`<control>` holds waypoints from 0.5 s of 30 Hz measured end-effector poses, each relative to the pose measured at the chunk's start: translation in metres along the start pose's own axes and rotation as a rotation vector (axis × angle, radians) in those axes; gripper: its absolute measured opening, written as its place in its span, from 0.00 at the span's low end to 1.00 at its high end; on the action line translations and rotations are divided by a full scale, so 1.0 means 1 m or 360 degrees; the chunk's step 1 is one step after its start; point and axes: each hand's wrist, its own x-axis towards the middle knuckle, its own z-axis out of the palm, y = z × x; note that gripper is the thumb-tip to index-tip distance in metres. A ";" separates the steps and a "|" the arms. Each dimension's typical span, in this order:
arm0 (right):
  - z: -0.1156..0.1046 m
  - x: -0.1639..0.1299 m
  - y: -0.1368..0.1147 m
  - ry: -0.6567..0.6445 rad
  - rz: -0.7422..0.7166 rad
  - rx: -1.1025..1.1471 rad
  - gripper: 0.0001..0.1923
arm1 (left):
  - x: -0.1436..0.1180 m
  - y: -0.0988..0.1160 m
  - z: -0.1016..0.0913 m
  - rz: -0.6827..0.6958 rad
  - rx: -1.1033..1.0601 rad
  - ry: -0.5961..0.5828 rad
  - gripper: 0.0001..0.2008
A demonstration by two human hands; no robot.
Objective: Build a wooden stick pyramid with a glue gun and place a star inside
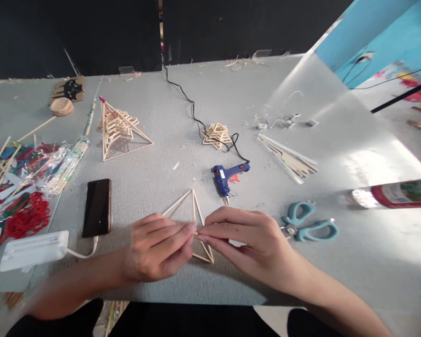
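While my left hand and right hand pinch one joint of the pale wooden-stick triangle frame below the blue glue gun, I judge it needs steady holding before release.

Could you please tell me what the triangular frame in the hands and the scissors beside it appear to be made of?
The stick frame looks like thin pale wood or bamboo, matte, unpainted. The scissors have smooth teal handles, probably plastic; the blades are hidden by the right hand.
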 end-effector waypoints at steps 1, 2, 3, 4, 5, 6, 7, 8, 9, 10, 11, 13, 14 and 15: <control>0.000 0.000 0.000 -0.0001 0.0007 0.0007 0.08 | 0.000 0.000 0.000 0.0005 0.0003 -0.0003 0.12; 0.000 -0.001 0.001 0.0000 0.0009 0.0010 0.08 | 0.001 0.001 0.000 0.0005 0.0005 0.0001 0.11; 0.001 -0.001 0.001 0.0001 0.0012 0.0008 0.08 | 0.001 0.001 -0.001 0.0005 0.0006 0.0001 0.11; 0.001 -0.002 0.001 0.0000 0.0014 0.0004 0.08 | 0.002 0.001 -0.001 0.0003 0.0011 -0.0006 0.11; 0.001 -0.002 0.001 0.0000 0.0014 -0.0001 0.08 | 0.003 0.002 -0.001 0.0002 0.0020 -0.0008 0.11; 0.001 -0.002 0.001 -0.0003 0.0014 -0.0007 0.07 | 0.003 0.002 -0.001 0.0002 0.0030 -0.0014 0.12; 0.001 -0.002 0.001 -0.0006 0.0016 -0.0009 0.08 | 0.003 0.002 -0.002 0.0001 0.0037 -0.0021 0.12; 0.000 -0.002 0.000 -0.0009 0.0018 -0.0009 0.08 | 0.004 0.003 -0.001 0.0001 0.0039 -0.0020 0.12; 0.000 -0.002 0.000 -0.0012 0.0019 -0.0007 0.08 | 0.004 0.003 -0.001 0.0003 0.0036 -0.0016 0.12; 0.000 -0.002 0.000 -0.0012 0.0018 -0.0007 0.08 | 0.004 0.003 -0.001 -0.0002 0.0030 -0.0014 0.12; 0.000 -0.002 -0.001 -0.0011 0.0019 -0.0011 0.08 | 0.003 0.003 0.000 -0.0005 0.0022 -0.0007 0.12; 0.000 -0.003 -0.001 -0.0008 0.0021 -0.0017 0.08 | 0.002 0.003 0.001 -0.0007 0.0011 0.0020 0.13; 0.001 -0.003 -0.001 -0.0005 0.0029 -0.0016 0.08 | 0.001 0.003 0.002 -0.0007 0.0010 0.0032 0.13; 0.001 -0.003 0.000 0.0002 0.0039 -0.0010 0.08 | 0.000 0.003 0.003 -0.0011 0.0012 0.0040 0.13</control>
